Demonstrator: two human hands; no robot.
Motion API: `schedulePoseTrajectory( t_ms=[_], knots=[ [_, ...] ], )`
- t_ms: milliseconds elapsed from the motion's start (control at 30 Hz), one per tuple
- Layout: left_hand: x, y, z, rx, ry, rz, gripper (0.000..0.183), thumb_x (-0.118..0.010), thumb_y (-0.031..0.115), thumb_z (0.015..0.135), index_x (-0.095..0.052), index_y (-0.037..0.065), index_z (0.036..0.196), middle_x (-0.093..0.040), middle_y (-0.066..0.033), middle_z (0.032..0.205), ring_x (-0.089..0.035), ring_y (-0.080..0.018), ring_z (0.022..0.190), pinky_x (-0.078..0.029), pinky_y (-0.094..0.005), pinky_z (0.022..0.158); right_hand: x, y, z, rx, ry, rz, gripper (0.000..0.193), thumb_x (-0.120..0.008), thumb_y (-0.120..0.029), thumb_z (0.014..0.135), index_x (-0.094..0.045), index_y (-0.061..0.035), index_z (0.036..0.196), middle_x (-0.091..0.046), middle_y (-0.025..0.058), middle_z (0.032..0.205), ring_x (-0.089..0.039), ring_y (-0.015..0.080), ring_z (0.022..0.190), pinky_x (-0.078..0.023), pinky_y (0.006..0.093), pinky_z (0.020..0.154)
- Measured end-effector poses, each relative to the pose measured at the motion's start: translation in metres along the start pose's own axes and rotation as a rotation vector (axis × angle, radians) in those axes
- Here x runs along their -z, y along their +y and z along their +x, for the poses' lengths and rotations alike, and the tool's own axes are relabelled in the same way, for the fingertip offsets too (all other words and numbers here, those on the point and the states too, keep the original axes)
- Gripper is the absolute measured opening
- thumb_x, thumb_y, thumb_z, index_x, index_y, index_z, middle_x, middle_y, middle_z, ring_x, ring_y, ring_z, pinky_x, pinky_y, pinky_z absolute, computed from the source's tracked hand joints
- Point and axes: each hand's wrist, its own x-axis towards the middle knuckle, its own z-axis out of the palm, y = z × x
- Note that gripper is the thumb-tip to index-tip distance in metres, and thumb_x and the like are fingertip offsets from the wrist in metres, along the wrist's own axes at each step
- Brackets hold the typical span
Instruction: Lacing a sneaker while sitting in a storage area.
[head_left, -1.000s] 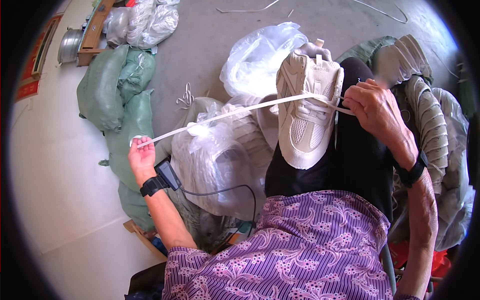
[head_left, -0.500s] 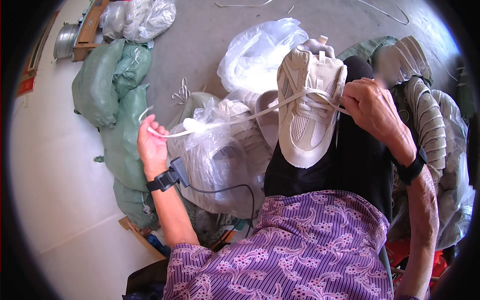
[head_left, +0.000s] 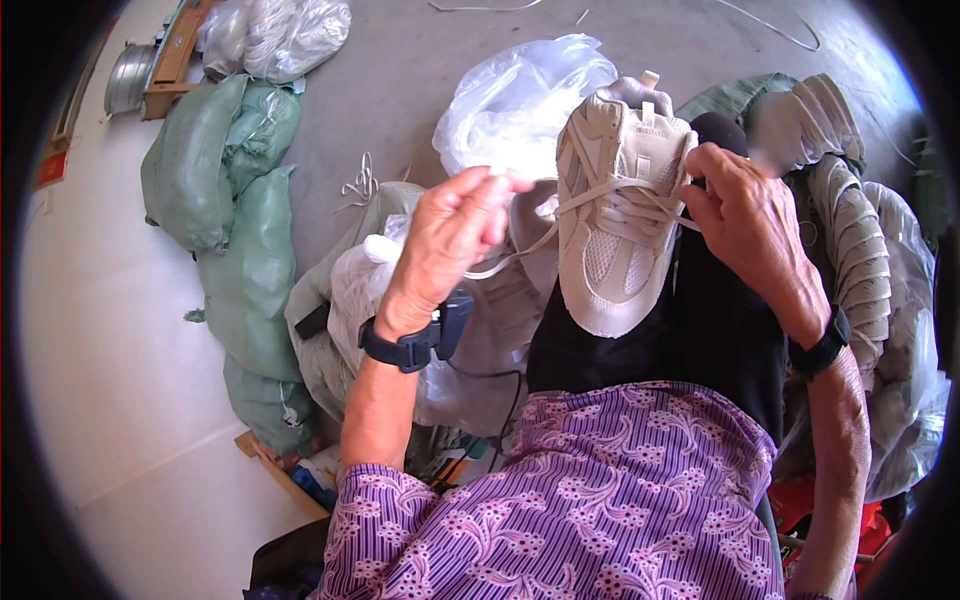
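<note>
A beige sneaker with mesh panels rests on my black-clad lap, its toe toward me. Its pale shoelace crosses the tongue through the eyelets. Left of the shoe, my left hand is raised with its fingers pinched together, slightly blurred. A slack stretch of lace hangs between that hand and the shoe. At the shoe's right edge my right hand is closed, with a short bit of lace showing beneath its fingers. Its fingertips are partly hidden.
Stacked beige shoe parts lie to the right. A clear plastic bag sits on the floor beyond the sneaker. Green sacks line the left side. Loose laces lie nearby. A cable runs from my left wrist device.
My left hand has swung right and up, toward the shoe. The lace, drawn out long before, now hangs slack and curved. The right hand and sneaker stay nearly in place.
</note>
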Motion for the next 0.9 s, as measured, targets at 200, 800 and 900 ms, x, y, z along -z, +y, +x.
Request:
schedulePoseTrajectory(
  t_ms=[200,800,900],
  knots=[
    [-0.044,0.021,0.001,-0.141,-0.201,0.113,0.025,-0.053,0.019,0.098,-0.065,0.001,0.11,-0.048,0.0051,0.065,-0.043,-0.0027,0.059,-0.035,-0.0186,0.054,-0.008,-0.016,-0.003,0.143,-0.03,0.342,0.036,-0.06,-0.004,0.081,-0.054,-0.003,0.117,-0.064,0.0182,0.089,-0.064,0.0374,0.081,-0.051,0.0429,0.07],
    [-0.056,0.015,0.0,-0.143,-0.278,0.069,0.023,-0.057,0.015,0.095,-0.066,0.001,0.11,-0.065,0.0002,0.085,-0.053,-0.0045,0.069,-0.044,-0.0194,0.062,-0.018,-0.014,-0.004,0.17,-0.06,0.468,0.02,-0.061,-0.007,0.084,-0.061,-0.0015,0.103,-0.062,0.0154,0.081,-0.064,0.034,0.076,-0.051,0.0389,0.067],
    [-0.059,0.014,0.002,-0.227,-0.242,0.097,0.023,-0.058,0.015,0.094,-0.066,0.0,0.109,-0.064,-0.0006,0.084,-0.054,-0.0046,0.072,-0.046,-0.0206,0.063,-0.018,-0.013,-0.005,0.147,-0.057,0.471,0.013,-0.062,-0.008,0.084,-0.062,-0.0006,0.094,-0.06,0.0148,0.079,-0.063,0.0341,0.074,-0.05,0.0395,0.064]
  ],
)
